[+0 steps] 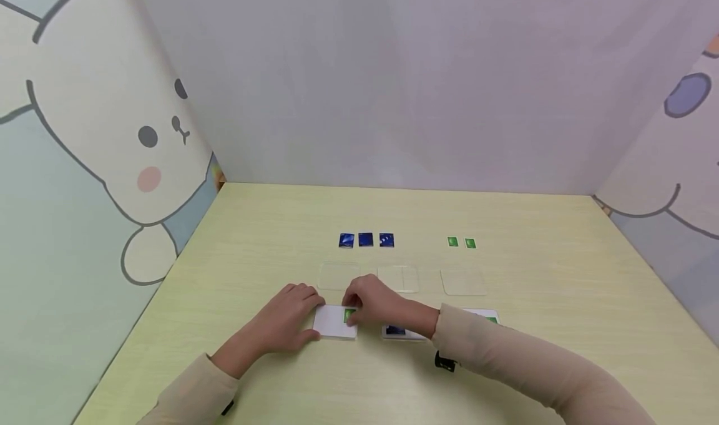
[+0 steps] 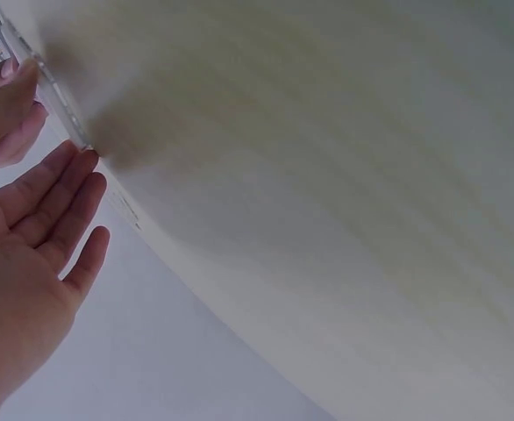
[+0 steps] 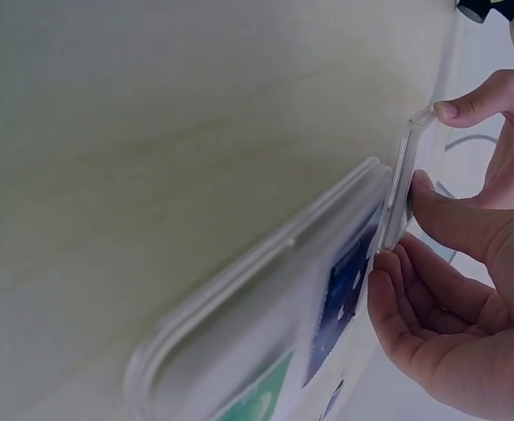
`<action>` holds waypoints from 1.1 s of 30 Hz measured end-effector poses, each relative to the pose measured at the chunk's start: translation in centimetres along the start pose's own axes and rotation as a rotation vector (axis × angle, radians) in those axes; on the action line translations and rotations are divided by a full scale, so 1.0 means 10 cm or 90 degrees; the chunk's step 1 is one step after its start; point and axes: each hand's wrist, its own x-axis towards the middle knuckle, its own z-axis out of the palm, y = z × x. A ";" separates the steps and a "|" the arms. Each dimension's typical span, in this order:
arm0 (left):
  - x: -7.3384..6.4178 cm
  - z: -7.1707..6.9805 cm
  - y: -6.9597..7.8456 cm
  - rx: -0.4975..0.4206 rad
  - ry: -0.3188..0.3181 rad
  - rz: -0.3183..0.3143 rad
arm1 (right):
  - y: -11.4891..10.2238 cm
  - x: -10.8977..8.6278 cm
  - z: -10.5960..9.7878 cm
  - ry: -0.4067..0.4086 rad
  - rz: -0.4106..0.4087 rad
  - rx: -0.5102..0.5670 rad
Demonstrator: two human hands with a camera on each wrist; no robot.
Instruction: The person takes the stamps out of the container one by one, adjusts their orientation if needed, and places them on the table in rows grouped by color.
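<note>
A shallow white box (image 1: 330, 322) lies in front of the person. My left hand (image 1: 286, 319) holds its left end, thumb at the near corner and fingers at the far one. With thumb and curled fingers, my right hand (image 1: 375, 301) pinches a small green card (image 1: 347, 315) at the box's right end; its fingertips partly hide the card. Just to the right, a second white box (image 1: 417, 336) with a blue card (image 1: 396, 330) is partly covered by the right forearm. The right wrist view shows a blue card (image 3: 345, 281) and a green card (image 3: 261, 395) in a white box.
Three clear lids (image 1: 339, 276) lie in a row behind the boxes. Farther back are three blue cards (image 1: 366, 239) and two green cards (image 1: 470, 243). A third white box (image 1: 482, 312) with a green card (image 1: 492, 319) shows beyond the right sleeve. Curtains (image 1: 359, 100) enclose the table (image 1: 562, 275).
</note>
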 end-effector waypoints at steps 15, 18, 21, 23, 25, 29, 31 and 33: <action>0.00 -0.02 0.02 -0.001 -0.005 0.001 | 0.07 0.05 0.00 -0.008 0.015 0.025; 0.00 -0.02 0.01 0.004 -0.003 0.006 | 0.07 0.06 -0.01 -0.007 0.016 0.023; 0.01 -0.02 0.00 0.010 0.003 0.011 | 0.06 0.06 -0.04 0.003 0.013 0.020; 0.01 -0.02 -0.01 0.013 0.006 0.012 | 0.06 0.07 -0.05 0.014 0.007 0.021; 0.02 -0.03 -0.02 0.014 0.005 0.014 | 0.06 0.07 -0.07 0.022 0.004 0.022; 0.02 -0.03 -0.02 0.012 -0.001 0.012 | 0.08 0.07 -0.08 0.022 0.008 0.032; 0.02 -0.03 -0.02 0.008 -0.004 0.010 | 0.10 0.08 -0.08 0.022 0.012 0.041; 0.02 -0.03 -0.01 0.004 -0.008 0.003 | 0.11 0.08 -0.07 0.021 0.018 0.048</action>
